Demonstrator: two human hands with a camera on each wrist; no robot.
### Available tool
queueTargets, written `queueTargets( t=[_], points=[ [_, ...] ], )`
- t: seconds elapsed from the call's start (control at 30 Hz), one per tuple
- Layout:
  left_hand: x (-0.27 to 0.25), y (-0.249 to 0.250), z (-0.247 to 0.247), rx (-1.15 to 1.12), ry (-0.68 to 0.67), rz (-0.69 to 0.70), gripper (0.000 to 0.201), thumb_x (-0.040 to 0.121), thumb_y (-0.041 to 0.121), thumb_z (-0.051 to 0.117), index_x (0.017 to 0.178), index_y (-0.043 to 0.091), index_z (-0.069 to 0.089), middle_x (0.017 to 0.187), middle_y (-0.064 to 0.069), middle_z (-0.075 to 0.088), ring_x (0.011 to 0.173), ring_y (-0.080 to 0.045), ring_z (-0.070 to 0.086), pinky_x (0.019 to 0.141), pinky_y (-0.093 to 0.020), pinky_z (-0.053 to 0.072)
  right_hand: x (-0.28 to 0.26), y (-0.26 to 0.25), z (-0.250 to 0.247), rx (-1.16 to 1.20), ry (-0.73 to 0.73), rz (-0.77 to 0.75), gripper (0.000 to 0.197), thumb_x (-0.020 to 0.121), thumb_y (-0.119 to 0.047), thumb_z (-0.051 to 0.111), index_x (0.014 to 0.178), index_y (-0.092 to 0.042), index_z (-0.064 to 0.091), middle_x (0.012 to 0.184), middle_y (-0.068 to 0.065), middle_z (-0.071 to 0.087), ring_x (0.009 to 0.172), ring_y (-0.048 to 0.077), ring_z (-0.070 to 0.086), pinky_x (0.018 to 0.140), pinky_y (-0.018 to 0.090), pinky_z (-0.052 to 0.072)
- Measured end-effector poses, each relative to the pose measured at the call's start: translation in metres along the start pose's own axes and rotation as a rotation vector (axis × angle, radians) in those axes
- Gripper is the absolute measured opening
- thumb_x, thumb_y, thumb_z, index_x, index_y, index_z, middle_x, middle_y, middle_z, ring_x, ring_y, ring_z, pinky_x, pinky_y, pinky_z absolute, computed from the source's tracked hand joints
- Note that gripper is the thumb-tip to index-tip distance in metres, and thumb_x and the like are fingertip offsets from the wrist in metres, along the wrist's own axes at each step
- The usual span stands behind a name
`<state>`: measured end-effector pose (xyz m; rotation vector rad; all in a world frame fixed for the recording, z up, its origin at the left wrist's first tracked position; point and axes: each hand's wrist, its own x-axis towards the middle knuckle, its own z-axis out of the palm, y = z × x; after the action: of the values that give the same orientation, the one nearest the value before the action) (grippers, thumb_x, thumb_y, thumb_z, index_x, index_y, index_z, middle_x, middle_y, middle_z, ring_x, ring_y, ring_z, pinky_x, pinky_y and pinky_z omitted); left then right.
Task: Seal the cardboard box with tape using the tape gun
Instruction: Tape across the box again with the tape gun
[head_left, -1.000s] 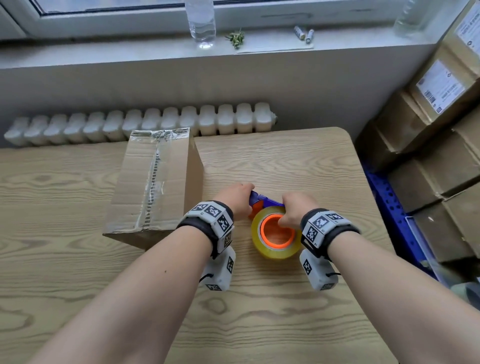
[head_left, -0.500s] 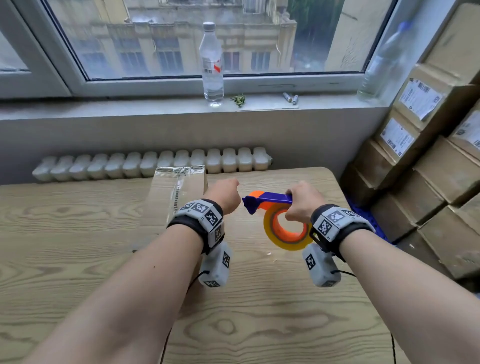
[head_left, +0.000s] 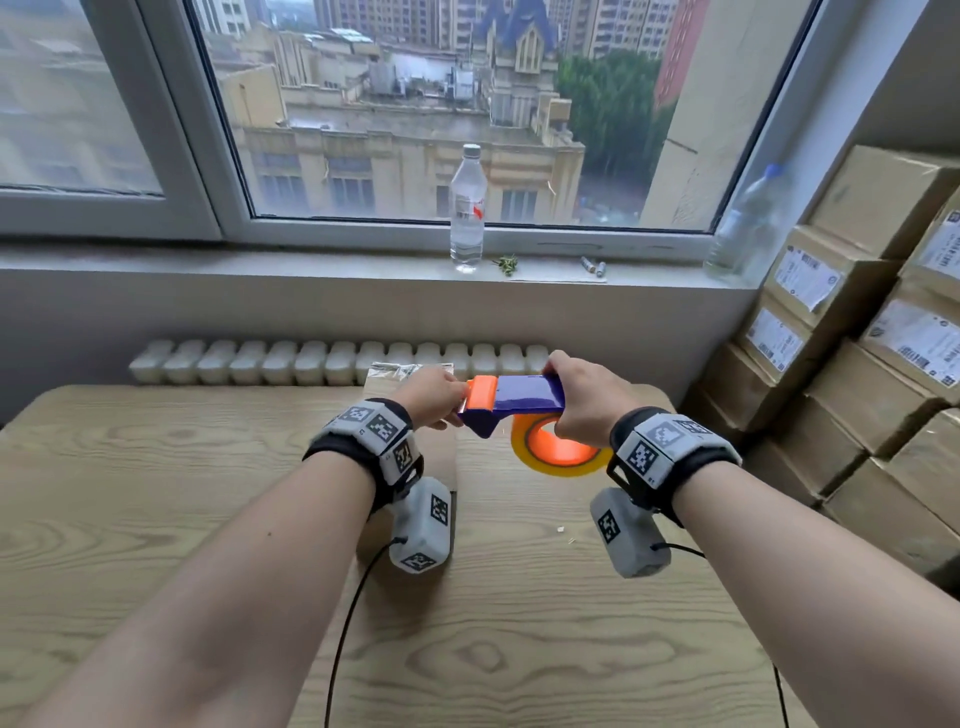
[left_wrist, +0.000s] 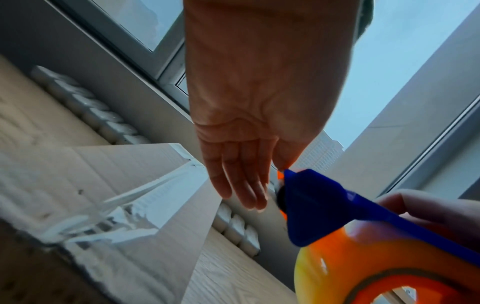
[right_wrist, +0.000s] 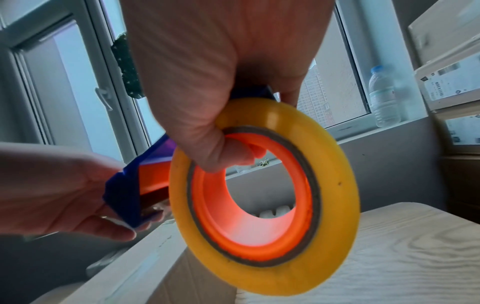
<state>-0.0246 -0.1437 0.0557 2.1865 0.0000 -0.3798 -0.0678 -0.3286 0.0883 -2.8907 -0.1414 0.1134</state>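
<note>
The tape gun is blue with an orange front and a yellow tape roll on an orange core. My right hand grips it in the air over the table, thumb through the core, fingers over the blue frame. At its orange front end my left hand pinches; the other left fingers hang fairly straight. The cardboard box stands on the table behind my left wrist, mostly hidden in the head view. Its taped top seam shows in the left wrist view, below the gun.
The wooden table runs up to a white radiator under the window sill. A water bottle and another bottle stand on the sill. Stacked labelled cardboard boxes fill the right side.
Both hands have lifted the tape gun off the table and turned it so the roll hangs down. The head view has tilted up toward the window.
</note>
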Motion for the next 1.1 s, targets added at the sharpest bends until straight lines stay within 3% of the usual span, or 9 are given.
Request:
queueTargets(
  t=[0.17, 0.27, 0.4, 0.57, 0.73, 0.9, 0.97, 1.1],
  points=[
    [-0.018, -0.010, -0.017, -0.236, 0.005, -0.177, 0.032, 0.099, 0.029, 0.043, 0.073, 0.011, 0.051, 0.070, -0.003, 0.051, 0.061, -0.013, 0.050, 0.061, -0.025, 0.046, -0.008, -0.018, 0.001, 0.025, 0.051, -0.008, 0.041, 0.071, -0.011, 0.059, 0.108, -0.022, 0.046, 0.097, -0.004, 0.053, 0.085, 0.020, 0.047, 0.071, 0.030, 0.037],
    [-0.027, -0.022, -0.025, -0.238, -0.104, -0.271, 0.033, 0.099, 0.032, 0.042, 0.079, 0.008, 0.054, 0.080, -0.006, 0.054, 0.070, -0.014, 0.054, 0.066, -0.028, 0.049, -0.011, -0.028, 0.001, 0.044, 0.063, -0.014, 0.043, 0.071, -0.010, 0.060, 0.109, -0.023, 0.046, 0.095, -0.005, 0.051, 0.085, 0.019, 0.048, 0.070, 0.030, 0.037],
    [-0.038, -0.028, -0.032, -0.382, -0.175, -0.254, 0.029, 0.100, 0.030, 0.043, 0.096, 0.005, 0.057, 0.085, -0.007, 0.060, 0.074, -0.015, 0.058, 0.070, -0.027, 0.050, -0.016, -0.038, 0.001, 0.053, 0.054, -0.036, 0.046, 0.071, -0.010, 0.062, 0.112, -0.022, 0.046, 0.096, -0.005, 0.050, 0.086, 0.019, 0.047, 0.071, 0.029, 0.036],
    [-0.042, -0.029, -0.038, -0.400, -0.061, -0.161, 0.021, 0.096, 0.005, 0.049, 0.077, 0.010, 0.057, 0.074, -0.006, 0.061, 0.059, -0.010, 0.057, 0.057, -0.019, 0.050, -0.020, -0.047, 0.002, 0.049, 0.058, -0.056, 0.044, 0.071, -0.009, 0.064, 0.109, -0.022, 0.047, 0.094, -0.005, 0.049, 0.087, 0.020, 0.048, 0.070, 0.029, 0.036],
    [-0.041, -0.041, -0.043, -0.380, 0.124, -0.142, 0.028, 0.092, 0.000, 0.054, 0.066, 0.010, 0.055, 0.065, -0.007, 0.058, 0.041, -0.006, 0.058, 0.044, -0.015, 0.051, -0.021, -0.060, 0.003, 0.055, 0.048, -0.067, 0.055, 0.066, -0.014, 0.070, 0.115, -0.024, 0.050, 0.093, -0.003, 0.054, 0.087, 0.024, 0.051, 0.072, 0.029, 0.038],
    [-0.041, -0.060, -0.060, -0.301, 0.198, -0.165, 0.023, 0.087, 0.001, 0.063, 0.065, 0.005, 0.059, 0.064, -0.008, 0.058, 0.047, -0.009, 0.057, 0.040, -0.012, 0.050, -0.015, -0.073, 0.000, 0.123, -0.033, -0.138, 0.071, 0.062, -0.010, 0.071, 0.127, -0.033, 0.052, 0.111, 0.002, 0.063, 0.095, 0.022, 0.057, 0.080, 0.030, 0.048],
    [-0.042, -0.070, -0.067, -0.309, 0.204, -0.190, 0.024, 0.087, 0.002, 0.066, 0.064, 0.004, 0.058, 0.062, -0.008, 0.056, 0.042, -0.008, 0.055, 0.038, -0.012, 0.049, -0.012, -0.076, -0.002, 0.119, -0.061, -0.161, 0.076, 0.063, -0.007, 0.071, 0.131, -0.035, 0.051, 0.111, -0.001, 0.062, 0.097, 0.019, 0.056, 0.080, 0.026, 0.047],
    [-0.044, -0.098, -0.081, -0.249, 0.220, -0.262, 0.019, 0.086, 0.010, 0.069, 0.070, 0.003, 0.062, 0.065, -0.007, 0.059, 0.053, -0.012, 0.054, 0.047, -0.015, 0.052, -0.010, -0.076, -0.002, 0.044, -0.115, -0.159, 0.079, 0.066, -0.007, 0.071, 0.135, -0.038, 0.048, 0.105, -0.006, 0.056, 0.093, 0.015, 0.051, 0.077, 0.023, 0.042]
  ],
)
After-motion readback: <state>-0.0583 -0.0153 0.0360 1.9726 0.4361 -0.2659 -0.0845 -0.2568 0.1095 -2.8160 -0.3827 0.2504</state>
